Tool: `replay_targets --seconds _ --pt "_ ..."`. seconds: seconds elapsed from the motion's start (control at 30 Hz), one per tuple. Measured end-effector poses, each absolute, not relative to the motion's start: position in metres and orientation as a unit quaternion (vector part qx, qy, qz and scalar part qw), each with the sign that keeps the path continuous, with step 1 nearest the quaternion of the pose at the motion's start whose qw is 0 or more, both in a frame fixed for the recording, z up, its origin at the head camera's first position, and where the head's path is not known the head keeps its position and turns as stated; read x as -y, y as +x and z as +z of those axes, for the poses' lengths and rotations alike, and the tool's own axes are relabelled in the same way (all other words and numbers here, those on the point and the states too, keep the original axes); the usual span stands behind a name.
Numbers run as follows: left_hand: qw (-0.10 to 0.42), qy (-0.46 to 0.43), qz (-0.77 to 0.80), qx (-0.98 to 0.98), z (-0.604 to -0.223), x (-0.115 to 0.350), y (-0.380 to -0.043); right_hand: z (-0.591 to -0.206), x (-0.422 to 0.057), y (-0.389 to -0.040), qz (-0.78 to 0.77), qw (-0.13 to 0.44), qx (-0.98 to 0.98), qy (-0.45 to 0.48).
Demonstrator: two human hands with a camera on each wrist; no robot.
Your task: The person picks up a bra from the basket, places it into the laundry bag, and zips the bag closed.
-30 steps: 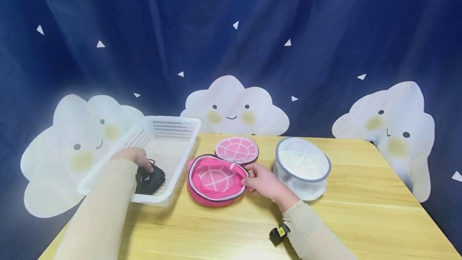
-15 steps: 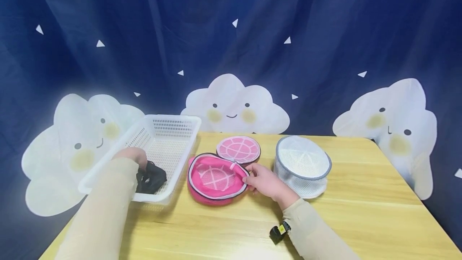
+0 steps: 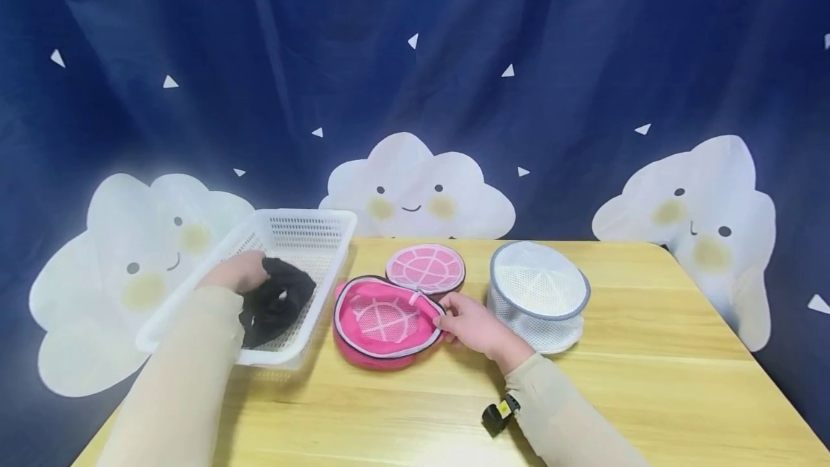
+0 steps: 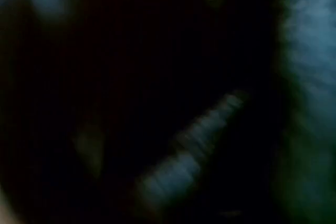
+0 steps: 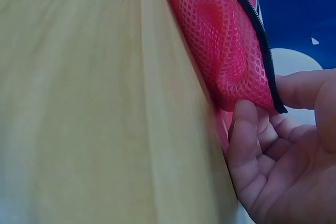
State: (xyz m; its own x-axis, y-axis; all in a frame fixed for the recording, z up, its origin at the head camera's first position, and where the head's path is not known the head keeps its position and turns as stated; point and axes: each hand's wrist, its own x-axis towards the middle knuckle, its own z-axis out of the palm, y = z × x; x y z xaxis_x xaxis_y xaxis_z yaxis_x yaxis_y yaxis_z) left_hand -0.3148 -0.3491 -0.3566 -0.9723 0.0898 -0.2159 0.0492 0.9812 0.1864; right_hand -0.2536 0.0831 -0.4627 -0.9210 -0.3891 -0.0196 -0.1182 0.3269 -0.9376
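In the head view my left hand [image 3: 243, 270] grips a bunched black cloth item [image 3: 277, 305] inside the white plastic basket [image 3: 300, 359]. Its exact kind cannot be made out. Dark, blurred fabric [image 4: 157, 66] fills most of the left wrist view, with pale gaps in it. My right hand [image 3: 468, 323] pinches the zippered rim of a pink mesh laundry bag [image 3: 369, 362], thumb on one side and fingers on the other. Mesh and black zipper [image 5: 265, 51] show close up in the right wrist view. The bag's round lid [image 3: 426, 269] lies folded back behind its opening.
A white mesh laundry bag [image 3: 534, 330] with a grey rim stands right of my right hand. All of this is on a wooden table [image 3: 389, 416]. Behind it hangs a dark blue curtain [image 3: 415, 78] with cloud faces.
My left hand has risen slightly with the black cloth, which now spreads larger and higher in the basket. The right hand keeps its hold on the pink bag's rim.
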Motion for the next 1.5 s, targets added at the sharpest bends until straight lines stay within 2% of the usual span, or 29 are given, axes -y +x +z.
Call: replay_targets --seconds 0.17,0.33,0.5,0.73,0.87,1.17,1.27,1.5 --pt "-0.009 0.049 0.137 -0.989 -0.338 0.341 -0.32 -0.464 -0.081 -0.255 -0.555 0.125 -0.807 -0.158" --pt "-0.104 0.057 0.215 -0.969 -0.315 0.321 -0.312 -0.461 -0.08 -0.254 -0.553 0.126 -0.808 -0.159" --pt "-0.166 0.086 0.268 -0.945 -0.302 0.286 -0.3 -0.46 -0.08 -0.251 -0.564 0.131 -0.8 -0.155" --pt "-0.18 0.116 0.277 -0.937 -0.294 0.221 -0.275 -0.459 -0.078 -0.25 -0.636 0.126 -0.749 -0.136" --pt "-0.217 0.105 0.263 -0.934 -0.299 0.189 -0.261 -0.457 -0.078 -0.25 -0.685 0.119 -0.708 -0.126" --pt "-0.274 0.083 0.281 -0.916 -0.347 0.15 -0.25 -0.455 -0.077 -0.249 -0.739 0.115 -0.654 -0.113" --pt "-0.256 0.086 0.3 -0.915 -0.365 0.144 -0.252 -0.456 -0.076 -0.249 -0.75 0.113 -0.643 -0.109" --pt "-0.162 0.113 0.347 -0.917 -0.389 0.144 -0.255 -0.459 -0.077 -0.252 -0.767 0.113 -0.622 -0.11"
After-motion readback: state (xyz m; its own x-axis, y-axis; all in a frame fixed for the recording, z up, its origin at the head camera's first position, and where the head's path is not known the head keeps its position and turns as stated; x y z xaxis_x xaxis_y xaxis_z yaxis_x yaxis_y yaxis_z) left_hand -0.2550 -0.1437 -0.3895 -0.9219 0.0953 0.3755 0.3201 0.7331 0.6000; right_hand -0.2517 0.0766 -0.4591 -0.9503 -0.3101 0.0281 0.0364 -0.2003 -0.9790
